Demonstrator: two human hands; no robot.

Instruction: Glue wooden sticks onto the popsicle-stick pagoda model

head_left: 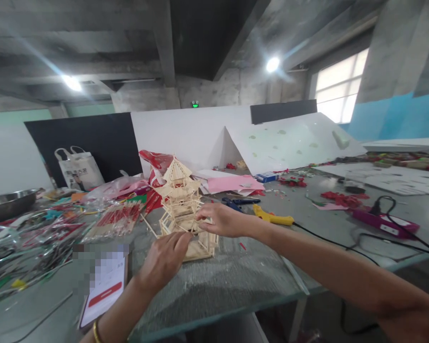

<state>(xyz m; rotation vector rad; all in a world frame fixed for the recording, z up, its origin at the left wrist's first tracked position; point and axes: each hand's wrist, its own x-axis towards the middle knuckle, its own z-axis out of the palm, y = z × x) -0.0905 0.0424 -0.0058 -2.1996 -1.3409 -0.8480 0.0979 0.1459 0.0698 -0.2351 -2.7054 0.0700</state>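
We have the pale stick pagoda (179,193) upright on the desk (214,288), our left hand (166,257) at its seven o'clock and our right hand (223,220) at its three, set apart; we cannot tell whether either grips it. A yellow glue gun (273,217) lies farther toward three o'clock, a phone (105,288) toward eight.

The pagoda model (180,191) looks matt wood, the bowl (11,208) smooth, glossy metal.
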